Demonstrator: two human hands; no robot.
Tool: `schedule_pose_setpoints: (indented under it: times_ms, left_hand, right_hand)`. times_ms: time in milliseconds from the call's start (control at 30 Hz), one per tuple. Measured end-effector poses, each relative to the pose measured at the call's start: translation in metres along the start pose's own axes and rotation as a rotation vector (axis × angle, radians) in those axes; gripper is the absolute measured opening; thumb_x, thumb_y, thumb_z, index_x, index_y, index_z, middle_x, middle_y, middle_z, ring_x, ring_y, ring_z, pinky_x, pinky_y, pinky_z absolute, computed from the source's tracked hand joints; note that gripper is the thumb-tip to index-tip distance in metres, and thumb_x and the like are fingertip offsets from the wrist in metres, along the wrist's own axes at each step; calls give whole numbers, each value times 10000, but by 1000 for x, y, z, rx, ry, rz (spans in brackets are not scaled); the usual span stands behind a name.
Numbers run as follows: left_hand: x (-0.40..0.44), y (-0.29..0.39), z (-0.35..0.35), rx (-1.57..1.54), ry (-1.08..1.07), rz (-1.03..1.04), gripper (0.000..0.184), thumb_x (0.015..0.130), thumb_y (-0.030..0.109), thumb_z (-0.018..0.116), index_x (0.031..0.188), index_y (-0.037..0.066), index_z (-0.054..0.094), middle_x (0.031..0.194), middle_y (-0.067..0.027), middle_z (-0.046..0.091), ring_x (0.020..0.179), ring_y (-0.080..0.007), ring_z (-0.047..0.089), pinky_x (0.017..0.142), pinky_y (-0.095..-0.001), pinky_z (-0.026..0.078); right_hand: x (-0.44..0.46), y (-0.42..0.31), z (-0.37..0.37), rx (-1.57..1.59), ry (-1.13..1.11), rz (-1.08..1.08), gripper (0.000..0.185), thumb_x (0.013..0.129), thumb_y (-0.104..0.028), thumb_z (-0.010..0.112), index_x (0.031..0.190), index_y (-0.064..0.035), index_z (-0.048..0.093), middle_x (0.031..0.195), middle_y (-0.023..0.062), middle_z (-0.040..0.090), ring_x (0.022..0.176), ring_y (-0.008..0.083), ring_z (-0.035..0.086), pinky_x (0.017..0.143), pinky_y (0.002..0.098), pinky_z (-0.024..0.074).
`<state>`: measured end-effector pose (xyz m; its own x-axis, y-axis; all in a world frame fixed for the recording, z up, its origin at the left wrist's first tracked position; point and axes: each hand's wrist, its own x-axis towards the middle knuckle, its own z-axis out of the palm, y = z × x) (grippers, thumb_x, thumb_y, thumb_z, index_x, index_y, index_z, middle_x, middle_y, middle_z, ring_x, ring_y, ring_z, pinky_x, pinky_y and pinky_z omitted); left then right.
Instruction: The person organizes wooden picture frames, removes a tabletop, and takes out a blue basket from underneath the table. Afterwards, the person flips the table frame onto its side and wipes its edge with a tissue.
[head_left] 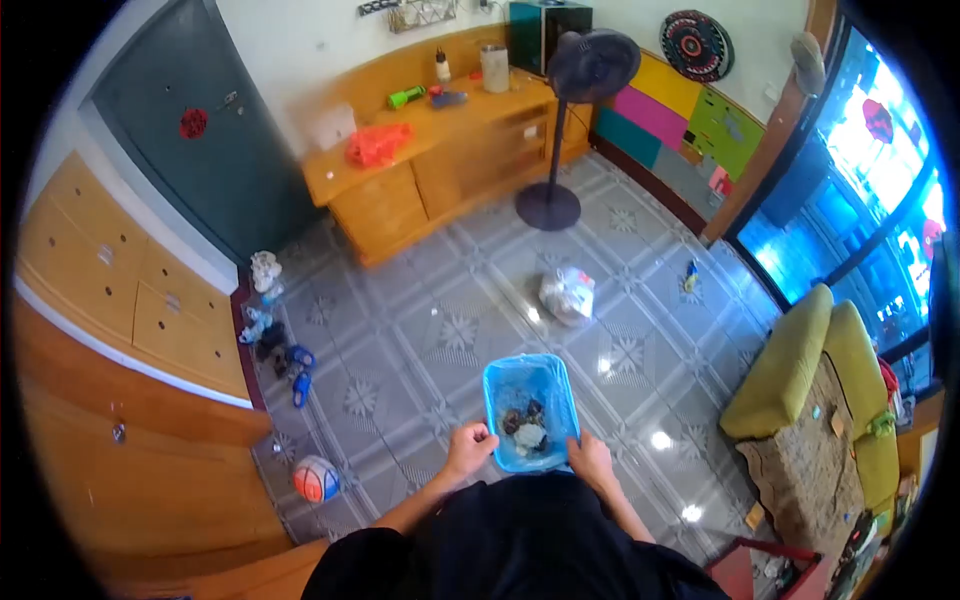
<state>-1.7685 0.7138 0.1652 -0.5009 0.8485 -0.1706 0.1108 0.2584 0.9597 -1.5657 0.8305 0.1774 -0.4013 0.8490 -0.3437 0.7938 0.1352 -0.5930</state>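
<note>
Pale blue plastic, rectangular with rounded corners: that's the waste bin I see right in front of the person's black top, above the grey patterned tiles. A thin, shiny bluish liner looks to be folded over its rim, wrinkled down the walls. At the bottom, towards the person, a crumpled whitish clump sits among dark brown scraps, too small for me to make out. The left hand is nearly closed, thumb and curled fingers pinching the rim on its side; the right hand is partly closed too, gripping the opposite edge near the corner. Past the bin, a knotted white plastic bag rests on the floor, with faint reddish marks I can't read. The orange, white and blue basketball lies off to the left, its markings too small to read from here
</note>
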Motion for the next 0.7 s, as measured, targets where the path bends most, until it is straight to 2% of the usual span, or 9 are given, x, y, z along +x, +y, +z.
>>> schedule_pose_setpoints:
  times_ms: [133, 233, 300, 400, 467, 533, 567, 633, 700]
  left_hand:
    - [119, 7, -19, -27, 82, -78, 164, 718, 103, 605, 614, -12, 553, 538, -12, 542, 499, -45, 474, 445, -226, 370]
    - [185, 23, -37, 0, 192, -84, 164, 713, 113, 601, 624, -18, 557, 529, -15, 532, 496, -48, 470, 445, -234, 369]
    - [222, 29, -54, 6, 256, -115, 166, 712, 117, 600, 628, -20, 558, 523, -14, 525, 492, -49, 463, 443, -240, 368]
    - [274, 40, -79, -93, 501, -108, 261, 833, 199, 538, 705, -23, 588, 593, -26, 545, 579, -81, 486, 514, -241, 379]
    - [315, 41, -97, -132, 591, -79, 299, 873, 226, 517, 730, -23, 599, 617, -30, 551, 608, -92, 493, 538, -241, 382]
    - [347, 30, -117, -142, 866, -95, 328, 892, 252, 471, 736, -16, 581, 625, -48, 542, 597, -104, 487, 535, -249, 380]
    - [362, 14, -131, -150, 862, -87, 328, 892, 252, 471, 736, -16, 581, 625, -48, 542, 597, -104, 487, 535, -249, 380]
    - [398, -18, -162, -373, 726, -310, 350, 906, 278, 429, 697, 16, 531, 583, -41, 488, 565, -105, 462, 520, -256, 392]
    - [449, -3, -188, -481, 700, -377, 341, 905, 284, 428, 655, 57, 472, 574, -27, 462, 525, -103, 431, 501, -263, 387]
  right_hand:
    - [132, -44, -11, -16, -54, -51, 327, 784, -279, 445, 820, 24, 564, 778, 285, 577, 772, 446, 557, 725, 514, 416]
    - [220, -92, -27, -66, -96, -179, 309, 774, -246, 441, 794, 36, 564, 779, 289, 575, 784, 445, 557, 729, 508, 420]
    - [270, -129, -35, -104, -123, -288, 301, 768, -233, 442, 777, 42, 563, 729, 276, 577, 734, 432, 567, 697, 494, 437]
    - [343, -192, -46, -20, -309, -316, 287, 776, -230, 437, 771, 28, 563, 676, 255, 575, 668, 419, 568, 654, 486, 448]
    - [389, -216, -33, -60, -249, -391, 274, 779, -224, 440, 749, 24, 552, 675, 262, 572, 660, 435, 563, 652, 507, 444]
    - [432, -241, -18, -84, -173, -459, 263, 783, -218, 443, 728, 20, 541, 674, 269, 570, 652, 451, 557, 649, 528, 439]
    - [451, -253, -10, -80, -140, -467, 266, 782, -220, 445, 733, 22, 543, 672, 271, 569, 652, 451, 559, 655, 525, 442]
    - [483, -284, -4, -102, -136, -405, 286, 780, -227, 433, 760, 30, 555, 681, 277, 572, 661, 448, 566, 684, 527, 440]
    - [515, -299, 7, -75, -137, -330, 295, 779, -230, 425, 766, 34, 556, 685, 279, 573, 668, 451, 567, 694, 530, 438]
